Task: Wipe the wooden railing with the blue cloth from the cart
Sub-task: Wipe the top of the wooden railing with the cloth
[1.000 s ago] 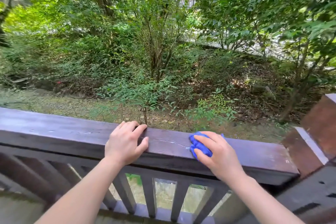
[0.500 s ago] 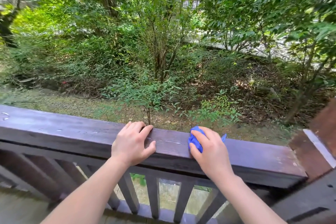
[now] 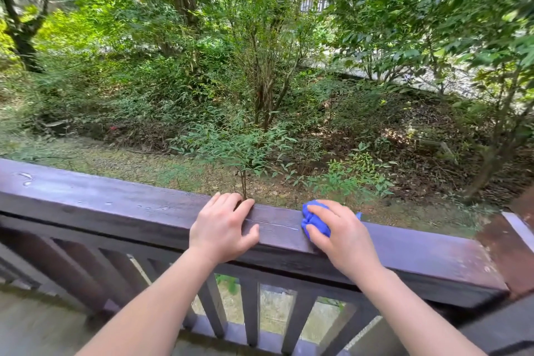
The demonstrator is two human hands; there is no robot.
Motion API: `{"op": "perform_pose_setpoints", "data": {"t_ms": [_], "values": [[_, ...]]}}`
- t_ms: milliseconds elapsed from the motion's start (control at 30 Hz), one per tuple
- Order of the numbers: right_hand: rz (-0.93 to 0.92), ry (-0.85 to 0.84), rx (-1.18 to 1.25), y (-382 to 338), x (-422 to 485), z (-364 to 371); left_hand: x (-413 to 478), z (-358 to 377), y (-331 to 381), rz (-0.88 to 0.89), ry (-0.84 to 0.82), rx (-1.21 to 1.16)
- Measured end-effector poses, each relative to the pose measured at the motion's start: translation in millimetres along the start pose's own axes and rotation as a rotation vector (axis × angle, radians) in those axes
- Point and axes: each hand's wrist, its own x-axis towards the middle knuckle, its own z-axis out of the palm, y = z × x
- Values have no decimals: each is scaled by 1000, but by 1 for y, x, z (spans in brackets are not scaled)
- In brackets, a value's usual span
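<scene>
A dark brown wooden railing (image 3: 115,211) runs across the lower half of the view, its top damp with a few water drops. My right hand (image 3: 344,237) presses a bunched blue cloth (image 3: 315,220) onto the top of the rail, fingers curled over it. My left hand (image 3: 222,228) rests flat on the rail just left of the cloth, fingers over the far edge and thumb on the near face, holding nothing. A thin wet streak lies on the wood between the two hands.
Vertical balusters (image 3: 251,309) stand below the rail. A reddish-brown post (image 3: 511,248) ends the rail at the right. Beyond it lies a garden with shrubs, trees and leaf-covered ground. The cart is not in view.
My right hand has slid the blue cloth leftward along the rail, closer to my left hand. The left hand keeps its place on the rail. The camera view has shifted slightly.
</scene>
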Motion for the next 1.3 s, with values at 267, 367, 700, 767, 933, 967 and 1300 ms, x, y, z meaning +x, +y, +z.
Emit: {"op": "perform_pose_setpoints", "data": {"t_ms": [267, 367, 700, 767, 933, 967, 1300], "values": [[-138, -78, 34, -35, -5, 16, 1, 2, -2, 11, 8, -2], [75, 14, 10, -25, 17, 17, -1, 2, -2, 15, 5, 2], [-4, -43, 54, -44, 28, 36, -1, 0, -1, 18, 32, -53], [-122, -72, 69, -66, 25, 46, -1, -5, -4, 24, 87, -93], [-246, -135, 100, -80, 37, 61, -17, -25, -55, 25, 152, -1], [-187, -102, 101, -80, 44, 64, -22, -30, -72, -4, 150, 29], [-143, -57, 34, -116, 57, 96, -49, -59, -233, -173, -11, 157]]}}
